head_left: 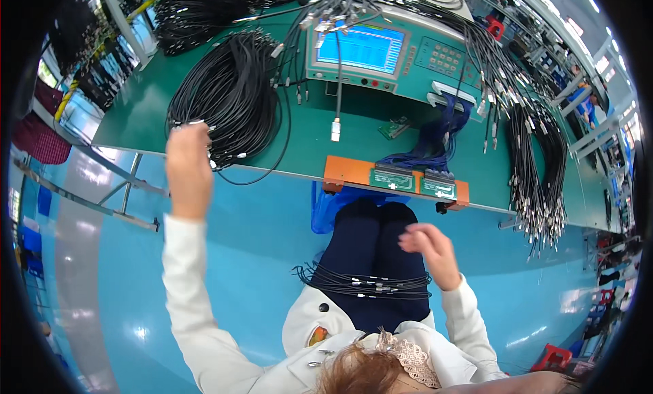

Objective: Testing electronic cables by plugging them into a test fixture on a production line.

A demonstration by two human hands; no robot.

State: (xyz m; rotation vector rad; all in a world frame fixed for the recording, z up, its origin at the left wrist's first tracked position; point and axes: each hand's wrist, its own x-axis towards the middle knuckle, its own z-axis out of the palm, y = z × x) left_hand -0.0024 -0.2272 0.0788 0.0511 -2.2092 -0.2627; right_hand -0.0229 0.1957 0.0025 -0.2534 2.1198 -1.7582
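Note:
My left hand (188, 164) reaches up to the near edge of the green bench and is closed on the metal-tipped ends of a big coil of black cables (231, 94). My right hand (430, 248) hovers above my lap with fingers loosely curled, holding nothing that I can make out. A bundle of thin black cables with silver plugs (364, 284) lies across my dark-trousered thighs, just below that hand.
On the green bench (136, 125) stand a tester with a blue screen (360, 48) and keypad, an orange fixture board (394, 179) with green connector blocks and blue wiring, and more black cables hanging at the right (537, 183). Blue floor lies below.

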